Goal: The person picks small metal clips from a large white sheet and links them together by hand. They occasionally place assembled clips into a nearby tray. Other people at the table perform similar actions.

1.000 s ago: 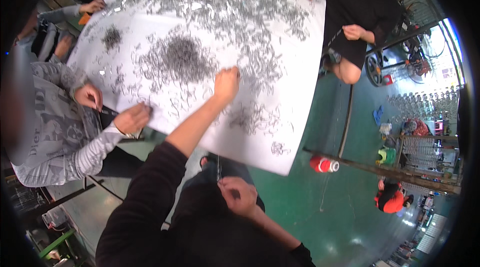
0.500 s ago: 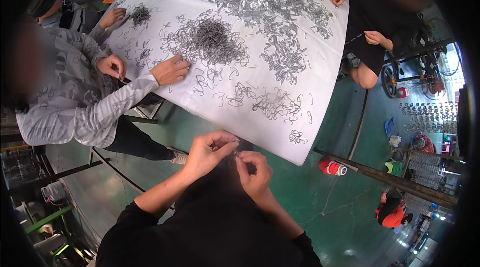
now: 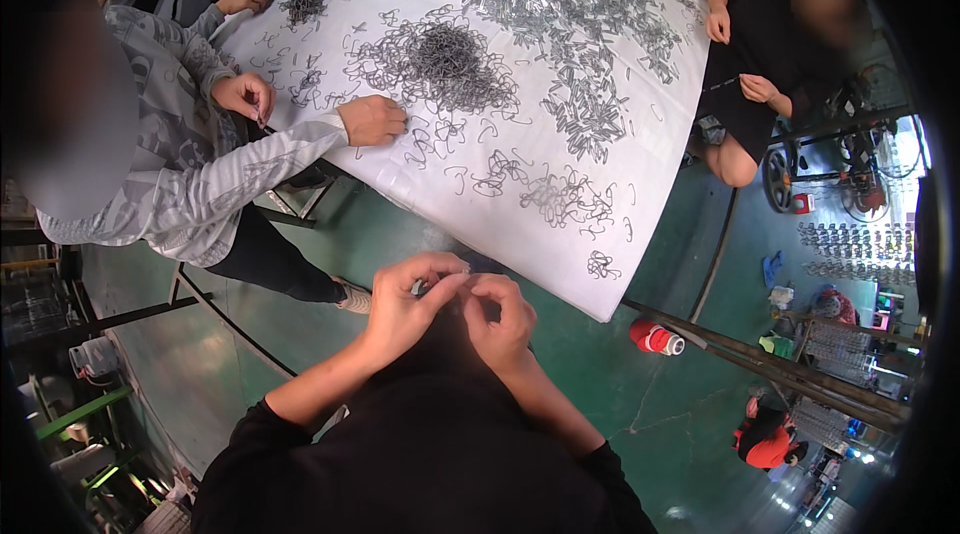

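My left hand (image 3: 408,306) and my right hand (image 3: 498,322) meet in front of my body, just off the table's near edge. Thumb and fingers of each are pinched together, the fingertips almost touching. Whatever they hold is too small and hidden to make out. Beyond them, bent wire hooks (image 3: 565,196) lie loose on the white-covered table (image 3: 470,209), with a small cluster of hooks (image 3: 602,266) close to the near right corner. A dense pile of dark wire hooks (image 3: 445,59) sits farther back. Small flat metal strips (image 3: 590,114) spread over the far part.
At the left, a person in a grey patterned top rests a hand (image 3: 375,121) by the hooks. Another person's hand (image 3: 762,90) at the right holds a thin strand. A red and white container (image 3: 657,338) stands on the green floor beside a long bar (image 3: 780,369).
My hands have drawn closer together, the right one shifting slightly left and up. The left co-worker's hand has moved right along the hooks. The whole view has shifted a little.
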Tool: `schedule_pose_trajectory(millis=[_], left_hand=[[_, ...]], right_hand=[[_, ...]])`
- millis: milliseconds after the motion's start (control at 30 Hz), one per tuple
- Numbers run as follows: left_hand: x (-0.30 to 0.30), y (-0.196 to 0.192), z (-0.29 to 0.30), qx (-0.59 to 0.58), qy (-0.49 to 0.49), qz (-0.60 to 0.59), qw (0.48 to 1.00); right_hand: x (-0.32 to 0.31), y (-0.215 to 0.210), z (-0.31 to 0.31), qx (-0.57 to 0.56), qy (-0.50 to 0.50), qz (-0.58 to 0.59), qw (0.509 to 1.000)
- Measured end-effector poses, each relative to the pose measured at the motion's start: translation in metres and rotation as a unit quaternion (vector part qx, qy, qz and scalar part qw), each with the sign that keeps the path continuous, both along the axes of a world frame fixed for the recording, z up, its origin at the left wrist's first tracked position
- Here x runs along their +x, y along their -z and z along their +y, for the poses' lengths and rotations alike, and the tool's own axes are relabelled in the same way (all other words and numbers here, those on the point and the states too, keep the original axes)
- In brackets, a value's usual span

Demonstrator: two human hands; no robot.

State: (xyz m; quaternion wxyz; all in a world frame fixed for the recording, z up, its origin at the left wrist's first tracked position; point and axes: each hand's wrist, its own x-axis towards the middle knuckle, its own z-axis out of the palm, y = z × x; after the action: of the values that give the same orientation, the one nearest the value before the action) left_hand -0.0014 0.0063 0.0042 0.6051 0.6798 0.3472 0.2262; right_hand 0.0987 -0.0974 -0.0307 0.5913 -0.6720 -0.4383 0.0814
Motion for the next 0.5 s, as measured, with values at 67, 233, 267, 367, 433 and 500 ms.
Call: schedule_pose_trajectory(millis=[67, 233, 267, 367, 433, 500], left_hand=[[-0.003, 0.002, -0.002, 0.081, -0.016, -0.028, 0.996], [-0.009, 0.01, -0.003, 0.163, -0.048, -0.056, 0.984], [-0.01, 0.012, -0.003, 0.16, -0.054, -0.055, 0.984], [-0.015, 0.014, -0.006, 0.182, -0.062, -0.051, 0.98], [-0.018, 0.014, -0.006, 0.193, -0.059, -0.048, 0.978], [-0.017, 0.013, -0.006, 0.195, -0.055, -0.048, 0.978]], right_hand=[[0.0, 0.001, 0.003, -0.008, -0.02, -0.024, 0.999], [0.009, 0.004, 0.008, 0.006, -0.076, -0.052, 0.996], [0.019, 0.007, 0.01, 0.007, -0.086, -0.056, 0.995], [0.063, 0.025, 0.027, -0.138, -0.072, 0.0, 0.988], [0.109, 0.051, 0.071, -0.195, -0.016, -0.053, 0.979], [0.15, 0.077, 0.12, -0.219, 0.008, -0.09, 0.972]])
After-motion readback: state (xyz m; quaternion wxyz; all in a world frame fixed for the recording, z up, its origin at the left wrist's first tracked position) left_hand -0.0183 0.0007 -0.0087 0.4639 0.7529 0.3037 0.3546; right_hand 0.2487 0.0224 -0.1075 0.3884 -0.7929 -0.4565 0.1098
